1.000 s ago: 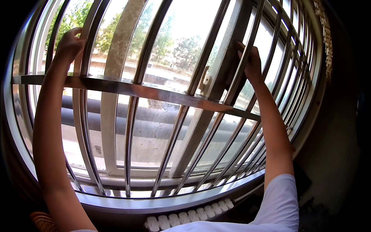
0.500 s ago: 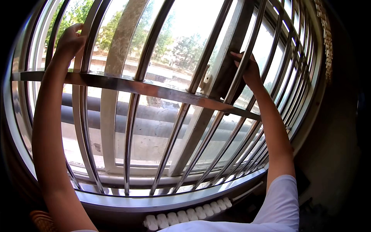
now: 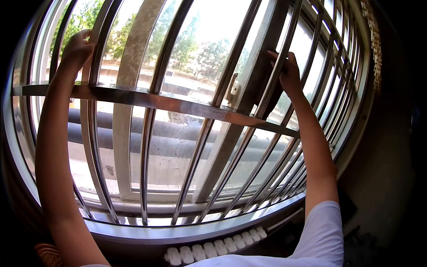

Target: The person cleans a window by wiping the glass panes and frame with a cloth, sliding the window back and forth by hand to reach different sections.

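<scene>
My left hand (image 3: 78, 52) reaches up to the far left bars. Its fingers are bent against the edge of an upright window frame strip (image 3: 91, 60), just beside a metal bar. Between the bars on the right, my right hand (image 3: 289, 75) is raised behind one shiny bar (image 3: 279, 62), which hides some of its fingers. One fingertip points left to the wide window upright (image 3: 255, 73). Under this hand hangs a dark, cloth-like thing (image 3: 270, 100), mostly in shadow. A window latch (image 3: 232, 90) sits left of that upright.
A flat metal crossbar (image 3: 178, 103) runs through the upright bars at mid height. Below are the sill (image 3: 187, 232) and a white radiator (image 3: 213, 249). Grey pipes (image 3: 171, 144) show beyond the glass. A beaded strand (image 3: 377, 49) hangs at the right.
My right hand has moved up a little along the upright, and the dark thing's lower tip no longer shows under the crossbar. My left hand stays at the strip. The view has shifted slightly.
</scene>
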### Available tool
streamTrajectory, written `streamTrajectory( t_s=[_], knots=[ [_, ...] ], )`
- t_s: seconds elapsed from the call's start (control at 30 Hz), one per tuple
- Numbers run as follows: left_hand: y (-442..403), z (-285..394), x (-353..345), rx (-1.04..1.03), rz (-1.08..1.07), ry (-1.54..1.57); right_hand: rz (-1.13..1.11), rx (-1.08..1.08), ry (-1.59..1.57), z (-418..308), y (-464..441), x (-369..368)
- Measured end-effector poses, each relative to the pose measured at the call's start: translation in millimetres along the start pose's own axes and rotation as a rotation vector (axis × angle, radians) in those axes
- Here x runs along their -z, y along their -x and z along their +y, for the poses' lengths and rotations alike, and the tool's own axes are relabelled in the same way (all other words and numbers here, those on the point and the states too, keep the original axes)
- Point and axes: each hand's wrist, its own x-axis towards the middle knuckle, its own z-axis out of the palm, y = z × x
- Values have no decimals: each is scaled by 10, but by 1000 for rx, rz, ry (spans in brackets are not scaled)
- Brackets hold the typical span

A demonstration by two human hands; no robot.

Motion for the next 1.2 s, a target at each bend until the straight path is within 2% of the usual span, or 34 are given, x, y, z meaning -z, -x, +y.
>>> streamTrajectory(
  t_s=[0.07, 0.13, 0.2, 0.27, 0.33, 0.37, 0.4, 0.47, 0.53, 0.6, 0.67, 0.73, 0.77, 0.8, 0.87, 0.9, 0.93, 1.0, 1.07, 1.17, 1.2],
  knots=[
    [-49, -66, -1, -9, 0, -7, -8, 31, 450, -170, -13, 40],
    [-93, -168, -23, -11, -2, -4, -1, 32, 492, -183, -49, 57],
    [-164, -281, -46, -95, 14, 34, 92, 80, 663, -241, -92, 78],
    [-129, -239, -28, -75, -20, 58, 97, 48, 650, -223, -30, 26],
    [-136, -209, -4, -39, -56, 38, 226, -82, 561, -124, 29, -74],
    [-145, -213, -1, -44, -44, 18, 168, -50, 487, -156, 88, -72],
    [-151, -218, -9, -46, -26, 0, 137, 92, 496, -79, 127, -101],
    [-209, -313, -16, -47, -48, 13, 83, 33, 624, -191, 128, -69],
    [-235, -358, -68, -91, -25, 159, 98, -27, 636, -283, 67, -14],
    [-246, -376, -97, -75, -5, 150, 119, -24, 614, -181, 22, -65],
    [-237, -345, -90, -46, 36, 124, 211, -112, 321, -60, 35, -171],
    [-180, -271, -67, -36, 35, 121, 193, 25, 461, -61, 121, -246],
    [-136, -228, -46, -20, 28, 122, 135, 10, 502, -89, 133, -188],
    [-145, -242, -21, -17, 26, 120, 126, -10, 574, -100, 121, -128],
    [-247, -357, -10, -32, -108, 86, 189, -131, 607, -213, 58, -54],
    [-285, -417, -44, -73, -74, 117, 207, -216, 595, -181, 20, -61],
    [-254, -359, -31, -73, -73, 117, 207, -216, 595, -137, 21, -107],
    [-149, -180, 27, 21, -96, 40, 249, -7, 389, -31, 46, -244],
    [-138, -176, 35, 15, -96, 44, 227, -62, 267, -113, 96, -226],
    [-172, -245, 24, -5, -107, 63, -18, -22, 211, -98, 136, -53],
    [-202, -264, 17, -28, -109, 74, -16, -19, 216, -61, 129, -49]
  ],
)
